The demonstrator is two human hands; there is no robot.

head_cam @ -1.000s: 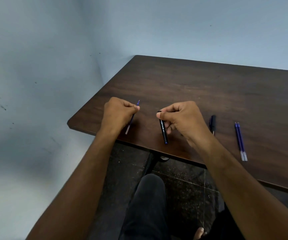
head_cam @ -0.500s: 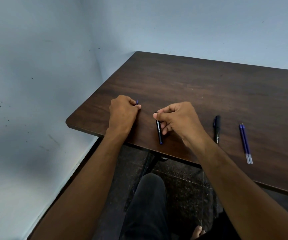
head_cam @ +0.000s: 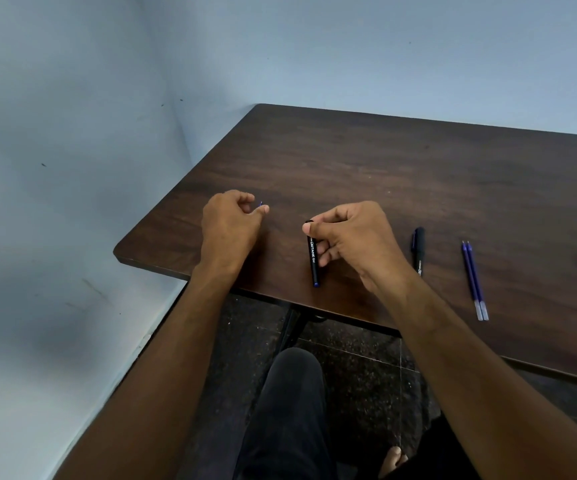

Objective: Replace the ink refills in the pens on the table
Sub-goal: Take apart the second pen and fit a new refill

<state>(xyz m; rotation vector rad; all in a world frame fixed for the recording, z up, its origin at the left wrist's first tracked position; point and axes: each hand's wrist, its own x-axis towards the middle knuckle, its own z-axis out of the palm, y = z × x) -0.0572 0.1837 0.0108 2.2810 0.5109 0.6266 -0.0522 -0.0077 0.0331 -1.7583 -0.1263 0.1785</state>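
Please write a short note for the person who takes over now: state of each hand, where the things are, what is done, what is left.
Left hand: closed on a blue refill; only its tip shows.
Right hand: holds a black pen barrel over the table.
Second black pen: lies right of that hand, untouched.
Two new blue refills: lie side by side further right.
Done: apparently the first refill is out.
Left: fit new refills in both pens.

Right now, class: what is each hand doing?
Left hand: closed on a blue refill; only its tip shows.
Right hand: closed, holding the black pen barrel.
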